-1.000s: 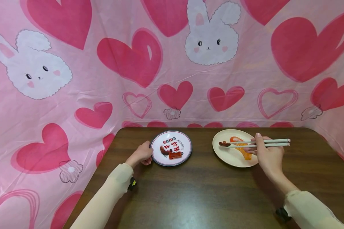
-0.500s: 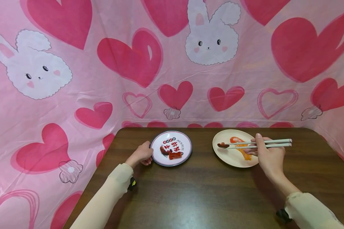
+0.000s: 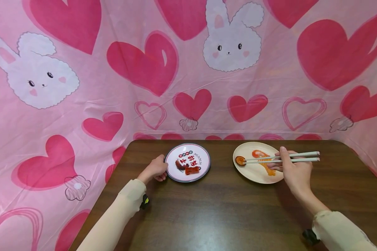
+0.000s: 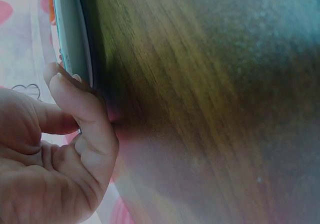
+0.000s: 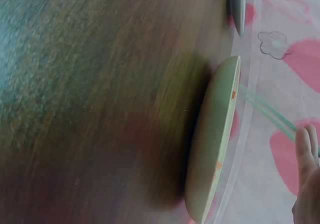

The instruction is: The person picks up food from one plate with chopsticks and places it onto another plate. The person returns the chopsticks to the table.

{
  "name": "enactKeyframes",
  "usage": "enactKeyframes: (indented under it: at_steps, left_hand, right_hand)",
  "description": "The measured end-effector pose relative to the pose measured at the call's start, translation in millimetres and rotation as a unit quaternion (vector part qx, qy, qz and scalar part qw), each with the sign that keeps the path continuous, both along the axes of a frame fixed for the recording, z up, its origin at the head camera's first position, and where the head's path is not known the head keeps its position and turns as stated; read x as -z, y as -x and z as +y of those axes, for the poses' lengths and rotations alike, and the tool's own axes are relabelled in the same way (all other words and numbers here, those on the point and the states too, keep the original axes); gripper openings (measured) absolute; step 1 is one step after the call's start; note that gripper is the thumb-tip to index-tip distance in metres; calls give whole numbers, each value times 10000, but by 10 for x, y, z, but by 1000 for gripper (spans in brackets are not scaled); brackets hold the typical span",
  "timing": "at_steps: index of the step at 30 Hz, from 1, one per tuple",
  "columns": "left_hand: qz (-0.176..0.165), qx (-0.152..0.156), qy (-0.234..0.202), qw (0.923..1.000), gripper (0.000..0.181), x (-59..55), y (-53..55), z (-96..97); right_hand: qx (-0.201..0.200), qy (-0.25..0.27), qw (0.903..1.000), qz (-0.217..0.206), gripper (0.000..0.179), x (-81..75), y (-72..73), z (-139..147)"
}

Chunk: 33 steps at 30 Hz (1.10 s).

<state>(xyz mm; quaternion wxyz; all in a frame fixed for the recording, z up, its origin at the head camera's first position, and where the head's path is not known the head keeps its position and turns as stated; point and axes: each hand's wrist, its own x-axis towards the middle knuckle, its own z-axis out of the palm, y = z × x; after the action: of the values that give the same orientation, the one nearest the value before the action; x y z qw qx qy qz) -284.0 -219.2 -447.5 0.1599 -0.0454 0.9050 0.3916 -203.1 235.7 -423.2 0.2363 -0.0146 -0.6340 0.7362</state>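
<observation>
My left hand (image 3: 157,168) holds the left rim of a white plate (image 3: 172,174) with a dark blue edge and red printed characters. On that plate lie a dark brown, curled food piece (image 3: 180,165) and a reddish-brown block-shaped one (image 3: 192,170). My right hand (image 3: 296,174) grips a pair of pale chopsticks (image 3: 306,154) over a cream plate (image 3: 256,177). Their tips meet the right edge of a round brown mushroom-like piece (image 3: 240,160) at the plate's left side. An orange shrimp (image 3: 268,166) lies partly hidden beneath the chopsticks.
Both plates stand near the far edge of a dark wooden table (image 3: 201,216), with a gap between them. A pink cloth (image 3: 188,80) printed with hearts and rabbits hangs behind and to the left.
The mushroom-like piece has moved slightly left and turned from edge-on to show its round orange-brown face. The chopstick tips have spread apart a little. The left hand and its plate stay put.
</observation>
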Motion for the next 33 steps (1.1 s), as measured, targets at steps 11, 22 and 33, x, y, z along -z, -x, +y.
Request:
enactKeyframes:
  at_steps: [11, 22, 33]
  left_hand:
    - [-57, -32, 68, 10000, 43, 3, 42, -4]
    - [-47, -21, 56, 10000, 43, -11, 0, 3]
    - [-20, -6, 68, 10000, 47, -5, 0, -1]
  right_hand:
    - [-694, -945, 9930, -165, 29, 56, 11, 17]
    - [-526, -1239, 9891, -592, 37, 140, 109, 18]
    - [-124, -1204, 9908, -600, 53, 166, 153, -10]
